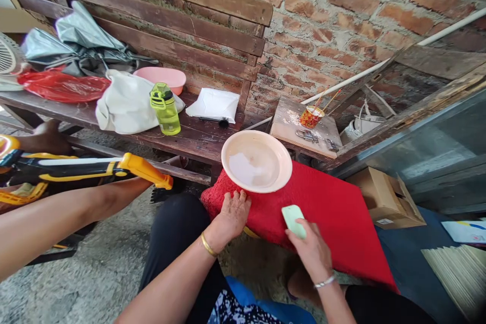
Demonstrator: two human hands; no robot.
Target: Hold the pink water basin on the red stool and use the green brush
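Observation:
A wide cream basin (283,174) with water in it stands on a red cloth (334,212). My left hand (234,211), with a gold bangle at the wrist, lies palm down on the cloth's near edge. Its fingers are spread, and the fingertips reach the basin's near rim; I cannot tell whether they touch it. In my right hand (313,250) is a pale green bar of soap (293,219), gripped at its lower end over the cloth, to the right of the basin.
On the wooden bench (197,136) are a green bottle (167,111), a white bag (127,104), a pink basin (167,77) and a white packet (214,105). Another person's arm (76,207) and a yellow-black device (83,167) are at left. A cardboard box (385,200) sits right.

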